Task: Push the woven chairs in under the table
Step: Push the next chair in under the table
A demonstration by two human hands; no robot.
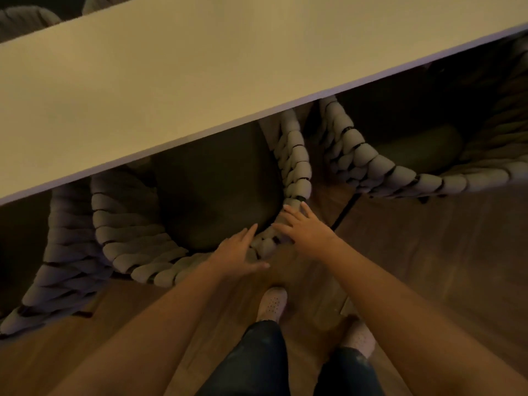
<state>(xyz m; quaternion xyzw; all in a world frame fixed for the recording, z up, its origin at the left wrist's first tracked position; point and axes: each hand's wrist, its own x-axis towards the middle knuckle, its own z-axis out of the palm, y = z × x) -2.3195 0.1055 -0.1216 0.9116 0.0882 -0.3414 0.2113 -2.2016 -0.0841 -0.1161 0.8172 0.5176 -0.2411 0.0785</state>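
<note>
Your left hand (238, 254) and right hand (304, 228), fingers spread open, press flat on the back rim of a woven chair (137, 238) half under the surface (200, 81), gripping nothing.

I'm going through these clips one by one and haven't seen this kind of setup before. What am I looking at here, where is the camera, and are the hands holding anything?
There is no machine here. A person wears one wide-angle camera on the head, so the single picture looks down along both bare arms to the feet in dotted socks on a wooden floor. The pale slab across the top is the table, and its visible part is bare. Below its edge stand woven chairs with thick rope-like weave. The left hand and right hand lie open and flat on the curved back rim of the middle chair, whose dark seat cushion is partly under the table. Nothing is gripped. A second chair stands to the right.
</note>
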